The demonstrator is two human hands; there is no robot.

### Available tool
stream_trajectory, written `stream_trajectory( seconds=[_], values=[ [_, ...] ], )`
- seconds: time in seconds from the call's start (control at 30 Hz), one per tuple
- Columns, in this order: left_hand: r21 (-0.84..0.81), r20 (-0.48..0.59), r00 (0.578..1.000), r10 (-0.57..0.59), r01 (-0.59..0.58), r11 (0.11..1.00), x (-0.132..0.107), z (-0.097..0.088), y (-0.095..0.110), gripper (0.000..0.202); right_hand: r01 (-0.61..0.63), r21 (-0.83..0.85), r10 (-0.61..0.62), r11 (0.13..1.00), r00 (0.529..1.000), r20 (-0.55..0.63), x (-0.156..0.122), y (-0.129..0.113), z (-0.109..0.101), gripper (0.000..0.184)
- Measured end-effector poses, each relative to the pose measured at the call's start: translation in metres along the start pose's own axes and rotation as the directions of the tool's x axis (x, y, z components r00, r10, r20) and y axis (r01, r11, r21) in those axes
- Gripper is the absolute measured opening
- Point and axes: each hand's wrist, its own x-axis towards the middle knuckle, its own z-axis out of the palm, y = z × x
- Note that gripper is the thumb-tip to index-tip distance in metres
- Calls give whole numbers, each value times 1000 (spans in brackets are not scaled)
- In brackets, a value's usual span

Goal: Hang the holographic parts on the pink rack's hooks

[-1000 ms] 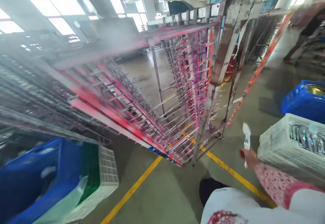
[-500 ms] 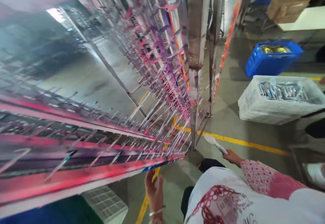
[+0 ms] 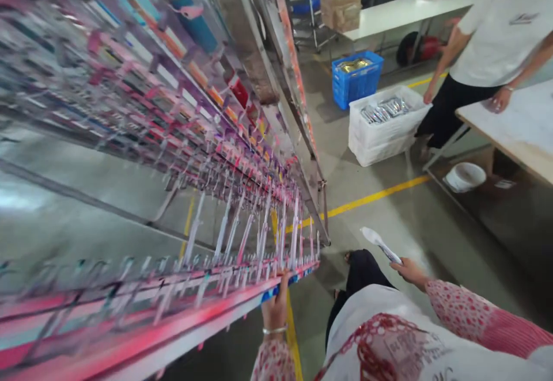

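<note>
My left hand (image 3: pixel 275 306), with a bangle at the wrist, is closed on the edge of a pink-stained rack rail (image 3: pixel 242 293). Its fingertips reach up over the rail near the end, and part of the grip is hidden. Rows of thin upright pegs (image 3: pixel 261 240) stand along this rail. In my right hand (image 3: pixel 409 271) is a slim spatula-like tool (image 3: pixel 375 239) with a white rounded end and a silvery, patterned handle. I hold it by the handle end, out over the floor and apart from the rack.
Tall metal rack posts (image 3: pixel 263 76) rise ahead. Beyond the yellow floor line (image 3: pixel 380 195) stand a white crate (image 3: pixel 380 139) of shiny pieces and a blue crate (image 3: pixel 356 90) of gold-coloured pieces. A co-worker (image 3: pixel 503 30) stands by a table (image 3: pixel 518 122) at right, near a white bucket (image 3: pixel 466 177).
My left hand has gone from open below the rail to gripping its edge. My view has turned right, bringing the co-worker and table into sight. The right hand still holds the tool.
</note>
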Motion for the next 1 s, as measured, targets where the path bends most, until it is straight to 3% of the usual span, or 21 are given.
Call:
stream_trajectory(
  seconds=[0.17,0.27,0.37,0.6,0.83,0.9,1.0],
  values=[
    [132,57,998,15,-23,991,-6,-49,8,44,130,163,-137,978,990,32,-48,6,28,50],
    [159,58,995,-85,75,984,-11,-78,15,47,226,196,-239,954,970,47,-64,-10,31,58],
    [145,100,979,-176,160,976,-15,-88,24,48,320,238,-348,917,933,87,-69,-38,29,59],
    [148,94,965,-245,230,962,-28,-47,52,45,526,201,-560,826,807,190,-62,-106,19,50],
    [130,173,964,-202,181,975,-33,-14,57,38,582,274,-642,766,711,285,-73,-128,27,50],
    [129,216,958,-187,162,978,-31,-8,57,35,562,326,-646,760,706,289,-77,-128,36,50],
    [142,273,948,-166,131,981,-26,-6,58,31,509,386,-619,769,743,255,-81,-129,52,52]
  ],
)
